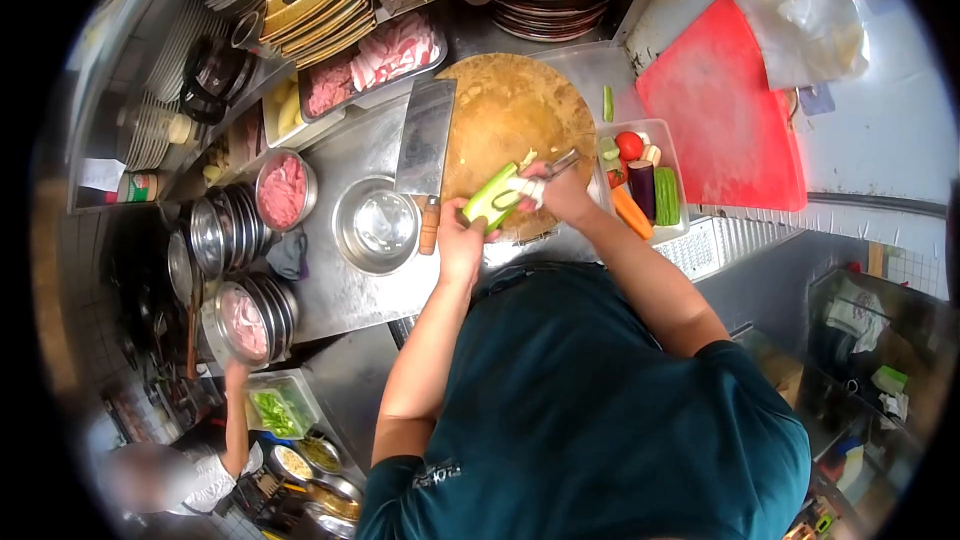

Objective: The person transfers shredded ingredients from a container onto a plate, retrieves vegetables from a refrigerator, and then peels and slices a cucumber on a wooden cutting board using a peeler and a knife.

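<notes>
My left hand [462,245] is closed around a pale green vegetable stalk [487,202], held over the near edge of a round wooden chopping board [515,105]. In my right hand [565,198] is a slim metal tool, seemingly a peeler [563,162], its working end against or close to the stalk; my fingers partly hide it. Small pale scraps lie on the board beside the stalk. A wide cleaver [424,140] rests at the board's left edge, wooden handle toward me. Next to it stands a steel bowl [377,225].
Right of the board, a plastic tub [683,215] holds several vegetables, near a red cutting board [715,105]. A tray of sliced meat [395,52] sits at the back left. Stacked metal bowls [235,230] line the left. A co-worker's arm [236,420] reaches in lower left.
</notes>
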Action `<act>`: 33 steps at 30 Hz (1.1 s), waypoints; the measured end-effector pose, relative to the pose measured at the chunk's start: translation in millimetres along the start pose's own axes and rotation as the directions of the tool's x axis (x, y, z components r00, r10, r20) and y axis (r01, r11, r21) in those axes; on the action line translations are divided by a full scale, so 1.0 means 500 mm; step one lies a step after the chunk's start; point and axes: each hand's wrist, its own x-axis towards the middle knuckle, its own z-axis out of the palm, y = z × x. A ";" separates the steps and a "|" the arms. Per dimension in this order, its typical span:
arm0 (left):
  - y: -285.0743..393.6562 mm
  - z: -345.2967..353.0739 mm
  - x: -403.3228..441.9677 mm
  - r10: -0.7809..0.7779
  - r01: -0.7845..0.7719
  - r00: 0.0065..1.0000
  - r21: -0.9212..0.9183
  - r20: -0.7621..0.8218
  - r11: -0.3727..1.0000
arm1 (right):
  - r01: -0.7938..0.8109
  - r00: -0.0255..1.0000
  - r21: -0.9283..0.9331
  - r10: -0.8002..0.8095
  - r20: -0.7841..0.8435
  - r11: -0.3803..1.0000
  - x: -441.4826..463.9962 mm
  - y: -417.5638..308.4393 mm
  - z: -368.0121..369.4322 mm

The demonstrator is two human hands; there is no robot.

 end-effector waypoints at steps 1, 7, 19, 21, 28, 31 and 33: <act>-0.002 0.004 0.001 0.014 -0.015 1.000 0.020 0.024 1.000 | -0.004 1.000 0.024 0.004 0.014 1.000 -0.003 0.013 0.016; 0.004 0.002 -0.013 0.053 -0.051 0.998 0.095 -0.023 0.994 | -0.044 0.986 -0.111 0.025 -0.165 0.993 0.012 0.011 -0.066; -0.001 -0.010 -0.013 -0.083 0.083 0.996 -0.018 -0.042 0.996 | 0.034 0.998 -0.043 -0.036 -0.055 0.999 0.045 0.036 -0.054; 0.016 -0.017 -0.020 -0.149 0.144 0.987 -0.088 -0.056 0.986 | 0.019 0.990 -0.062 -0.027 -0.135 0.998 0.055 0.020 -0.112; 0.003 -0.025 0.015 -0.362 0.365 0.931 -0.221 0.053 0.905 | 0.082 0.958 -0.138 -0.040 0.282 0.987 0.033 -0.004 0.013; 0.006 -0.026 0.014 -0.390 0.392 0.919 -0.225 0.058 0.892 | 0.097 0.958 -0.168 -0.046 0.283 0.981 0.055 -0.007 0.005; -0.009 -0.040 0.024 -0.392 0.405 0.914 -0.227 0.101 0.886 | 0.064 0.986 -0.148 -0.040 0.160 0.987 0.066 -0.015 -0.030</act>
